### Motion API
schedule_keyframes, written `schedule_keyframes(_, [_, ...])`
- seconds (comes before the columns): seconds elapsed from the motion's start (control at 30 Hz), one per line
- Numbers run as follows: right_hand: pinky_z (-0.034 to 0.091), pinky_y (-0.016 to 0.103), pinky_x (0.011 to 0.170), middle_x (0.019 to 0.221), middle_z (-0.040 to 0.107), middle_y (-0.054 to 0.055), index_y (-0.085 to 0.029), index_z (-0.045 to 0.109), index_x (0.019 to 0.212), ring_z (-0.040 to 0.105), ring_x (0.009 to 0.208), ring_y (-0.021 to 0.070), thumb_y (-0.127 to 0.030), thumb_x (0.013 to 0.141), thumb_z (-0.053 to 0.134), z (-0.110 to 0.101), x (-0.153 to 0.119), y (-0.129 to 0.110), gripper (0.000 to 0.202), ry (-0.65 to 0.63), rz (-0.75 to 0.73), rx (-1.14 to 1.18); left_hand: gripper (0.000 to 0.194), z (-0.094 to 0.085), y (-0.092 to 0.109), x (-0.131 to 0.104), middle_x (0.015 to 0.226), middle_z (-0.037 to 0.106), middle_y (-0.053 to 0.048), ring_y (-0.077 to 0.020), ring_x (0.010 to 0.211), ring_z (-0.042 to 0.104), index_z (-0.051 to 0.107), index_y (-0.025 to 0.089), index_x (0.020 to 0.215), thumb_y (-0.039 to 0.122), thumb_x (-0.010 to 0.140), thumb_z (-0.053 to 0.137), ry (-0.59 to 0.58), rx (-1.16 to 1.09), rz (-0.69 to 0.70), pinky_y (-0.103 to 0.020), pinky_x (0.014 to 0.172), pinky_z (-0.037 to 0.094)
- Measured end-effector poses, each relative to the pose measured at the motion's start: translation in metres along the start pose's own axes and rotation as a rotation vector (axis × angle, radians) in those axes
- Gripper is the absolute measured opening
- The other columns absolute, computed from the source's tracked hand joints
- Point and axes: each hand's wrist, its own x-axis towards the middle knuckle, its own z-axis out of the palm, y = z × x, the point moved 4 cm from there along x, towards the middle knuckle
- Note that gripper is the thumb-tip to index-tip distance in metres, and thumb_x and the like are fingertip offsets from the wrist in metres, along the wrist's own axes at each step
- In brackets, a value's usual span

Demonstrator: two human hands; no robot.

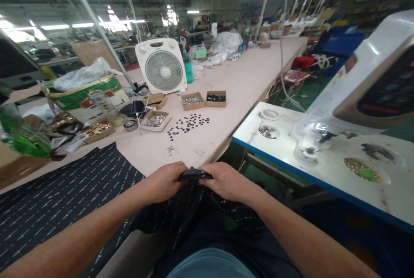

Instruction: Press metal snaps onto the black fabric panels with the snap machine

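Note:
My left hand [164,182] and my right hand [226,181] both pinch a bunched fold of dark patterned fabric [195,175] in front of me, over my lap. The cloth hangs down from my fingers to my legs. More of the same dark fabric [58,196] with small white marks lies spread on the beige table [252,75] at my left. Loose black buttons [187,123] are scattered on the table beyond my hands.
Small cardboard boxes of snaps [193,101] and dark parts [216,98] stand before a white fan [161,67]. A press machine [365,84] stands on a white blue-edged table [278,148] at right. Bags and clutter [87,92] fill the left.

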Motion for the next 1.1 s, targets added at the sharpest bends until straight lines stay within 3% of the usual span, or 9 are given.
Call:
schedule_keyframes(0.1, [0.038, 0.024, 0.067, 0.080, 0.068, 0.001, -0.017, 0.071, 0.089, 0.060, 0.075, 0.0151, -0.023, 0.090, 0.063, -0.006, -0.003, 0.003, 0.009, 0.016, 0.029, 0.055, 0.023, 0.005, -0.004, 0.007, 0.092, 0.070, -0.005, -0.0216, 0.087, 0.061, 0.066, 0.017, 0.093, 0.023, 0.084, 0.046, -0.017, -0.151, -0.010, -0.032, 0.080, 0.046])
schedule_keyframes(0.2, [0.038, 0.024, 0.068, 0.088, 0.070, 0.001, -0.020, 0.071, 0.100, 0.061, 0.079, 0.0164, -0.028, 0.080, 0.074, -0.009, -0.007, 0.008, 0.021, 0.004, 0.054, 0.053, 0.025, 0.012, -0.004, 0.013, 0.091, 0.068, -0.005, -0.0214, 0.087, 0.059, 0.065, 0.015, 0.091, 0.028, 0.085, 0.045, 0.009, -0.311, -0.049, -0.032, 0.080, 0.046])
schedule_keyframes(0.3, [0.037, 0.024, 0.068, 0.085, 0.070, 0.002, -0.019, 0.071, 0.090, 0.061, 0.078, 0.0164, -0.021, 0.078, 0.072, -0.013, -0.010, 0.012, 0.013, 0.063, 0.118, -0.028, 0.029, 0.021, 0.000, 0.017, 0.090, 0.067, -0.003, -0.0197, 0.084, 0.057, 0.067, 0.014, 0.094, 0.037, 0.088, 0.050, 0.029, -0.455, -0.089, -0.030, 0.077, 0.044])
schedule_keyframes(0.4, [0.036, 0.024, 0.066, 0.080, 0.069, 0.001, -0.018, 0.070, 0.084, 0.060, 0.076, 0.0157, -0.020, 0.080, 0.066, -0.018, -0.014, 0.013, 0.005, 0.115, 0.155, -0.043, 0.036, 0.027, 0.006, 0.018, 0.085, 0.066, -0.001, -0.0170, 0.078, 0.055, 0.068, 0.013, 0.101, 0.043, 0.080, 0.068, -0.063, -0.644, -0.095, -0.027, 0.072, 0.042])
schedule_keyframes(0.5, [0.037, 0.023, 0.064, 0.079, 0.068, -0.001, -0.019, 0.070, 0.087, 0.060, 0.074, 0.0144, -0.018, 0.079, 0.064, -0.022, -0.017, 0.013, 0.009, 0.090, 0.144, 0.074, 0.041, 0.028, 0.009, 0.017, 0.085, 0.066, 0.000, -0.0156, 0.076, 0.054, 0.069, 0.013, 0.104, 0.036, 0.072, 0.078, -0.222, -0.740, -0.081, -0.026, 0.072, 0.042])
schedule_keyframes(0.6, [0.040, 0.022, 0.065, 0.082, 0.069, -0.001, -0.018, 0.071, 0.092, 0.062, 0.076, 0.0144, -0.015, 0.078, 0.062, -0.022, -0.020, 0.015, 0.017, 0.017, 0.150, 0.204, 0.029, 0.023, 0.007, 0.019, 0.086, 0.067, 0.000, -0.0155, 0.077, 0.055, 0.071, 0.013, 0.100, 0.026, 0.074, 0.073, -0.301, -0.693, -0.066, -0.028, 0.078, 0.042])
schedule_keyframes(0.87, [0.040, 0.023, 0.063, 0.078, 0.068, -0.001, -0.019, 0.072, 0.092, 0.059, 0.072, 0.0142, -0.023, 0.081, 0.064, -0.012, -0.023, 0.021, 0.014, 0.057, 0.231, 0.262, 0.023, 0.029, 0.003, 0.019, 0.074, 0.064, 0.003, -0.0103, 0.066, 0.049, 0.071, 0.012, 0.092, 0.013, 0.069, 0.065, -0.307, -0.784, -0.130, -0.022, 0.064, 0.035])
schedule_keyframes(1.1, [0.041, 0.024, 0.063, 0.077, 0.067, -0.001, -0.019, 0.072, 0.089, 0.059, 0.071, 0.0138, -0.026, 0.081, 0.066, -0.003, -0.022, 0.023, 0.012, 0.060, 0.259, 0.349, 0.031, 0.040, -0.002, 0.010, 0.091, 0.075, -0.002, -0.0142, 0.078, 0.063, 0.075, 0.015, 0.100, 0.024, 0.071, 0.078, -0.315, -1.067, -0.259, -0.024, 0.075, 0.048])
